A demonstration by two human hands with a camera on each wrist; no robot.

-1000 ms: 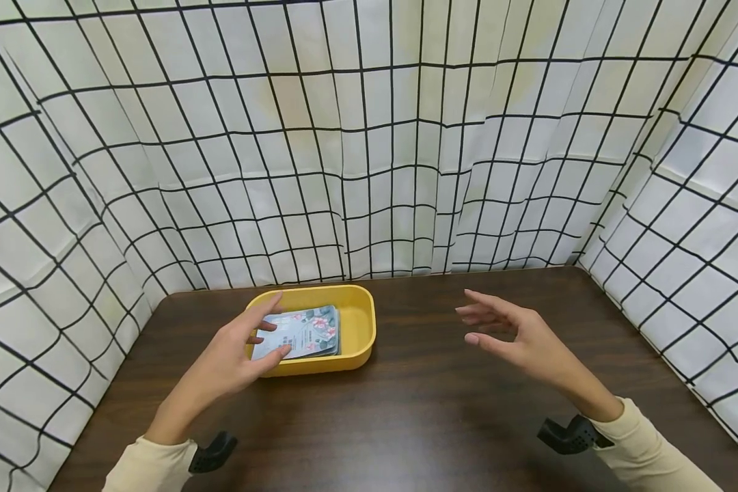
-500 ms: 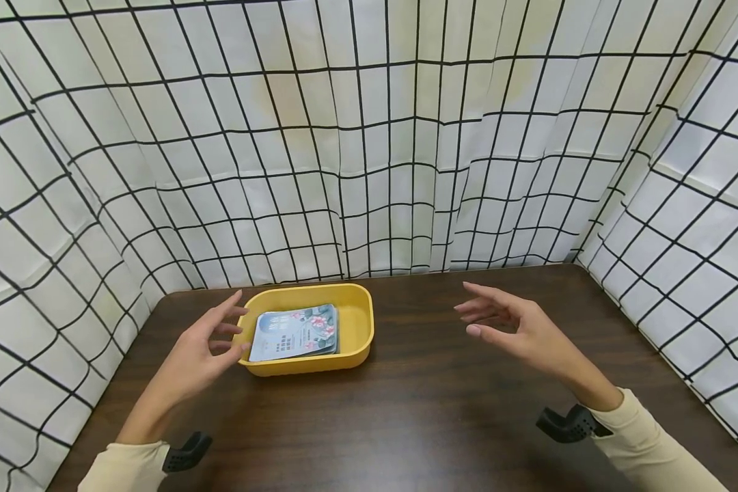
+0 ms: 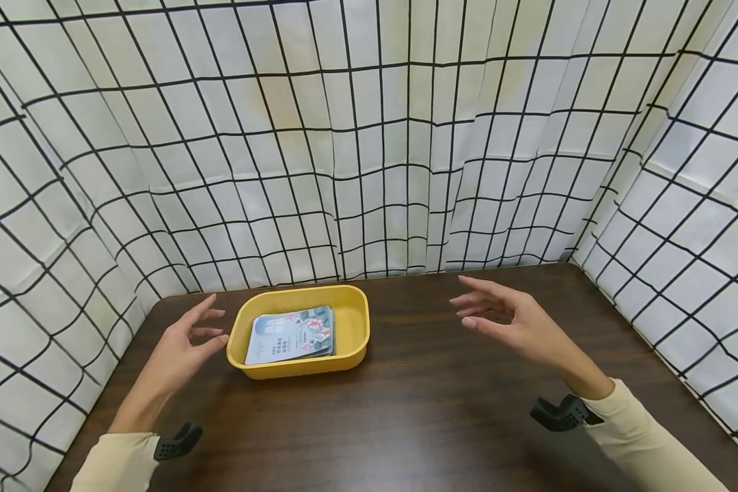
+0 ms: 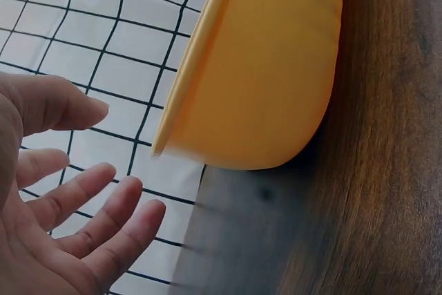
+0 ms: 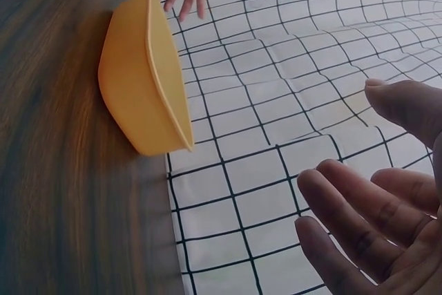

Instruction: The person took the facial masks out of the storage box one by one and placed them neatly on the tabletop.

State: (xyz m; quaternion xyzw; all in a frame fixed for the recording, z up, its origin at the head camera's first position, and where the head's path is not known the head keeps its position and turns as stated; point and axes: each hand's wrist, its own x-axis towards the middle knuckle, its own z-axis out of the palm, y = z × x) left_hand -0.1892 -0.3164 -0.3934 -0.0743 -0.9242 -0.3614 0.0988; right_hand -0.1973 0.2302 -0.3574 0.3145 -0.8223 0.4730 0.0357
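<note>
A yellow plastic basin [image 3: 301,369] stands on the dark wooden table, left of the middle. Inside it lies a small stack of flat sachets [image 3: 290,335], the top one pale blue with pink flowers. My left hand [image 3: 181,348] hovers at the basin's left end, fingers spread and holding nothing; in the left wrist view the basin's wall [image 4: 269,67] is just beyond the fingers. Well to the right of the basin, my right hand [image 3: 510,318] is raised above the table with its fingers loosely extended, also holding nothing.
White cloth with a black grid [image 3: 381,157] hangs behind the table [image 3: 406,417] and along both sides. Each wrist carries a black camera mount [image 3: 178,441] below a cream sleeve [image 3: 113,465].
My left hand has drawn back to the left, from over the basin to outside its left end. The sachets remain in the basin. My right hand has barely moved.
</note>
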